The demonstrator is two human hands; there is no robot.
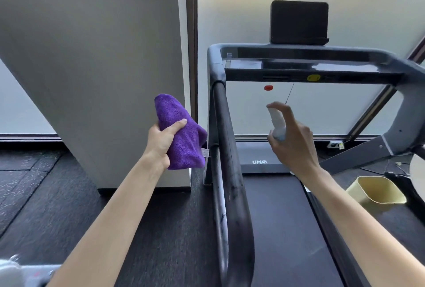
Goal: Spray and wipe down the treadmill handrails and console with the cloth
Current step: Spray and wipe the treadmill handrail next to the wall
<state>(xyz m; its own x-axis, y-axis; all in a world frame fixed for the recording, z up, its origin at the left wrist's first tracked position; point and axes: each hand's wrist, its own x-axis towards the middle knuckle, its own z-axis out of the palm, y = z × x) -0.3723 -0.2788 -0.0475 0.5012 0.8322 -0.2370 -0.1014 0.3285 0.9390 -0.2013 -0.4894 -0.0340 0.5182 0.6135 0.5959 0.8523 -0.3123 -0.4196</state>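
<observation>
Right handrail cut off; one left handrail [226, 148]. Left hand [161, 142] clutches one cloth [181, 132]; right hand [292, 144] fingers wrap one spray bottle [278, 125], mostly hidden.

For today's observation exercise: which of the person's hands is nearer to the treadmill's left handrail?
Left. The left hand, gripping the purple cloth, is just left of the left handrail, the cloth almost touching it. The right hand holds the spray bottle farther right, over the belt.
</observation>
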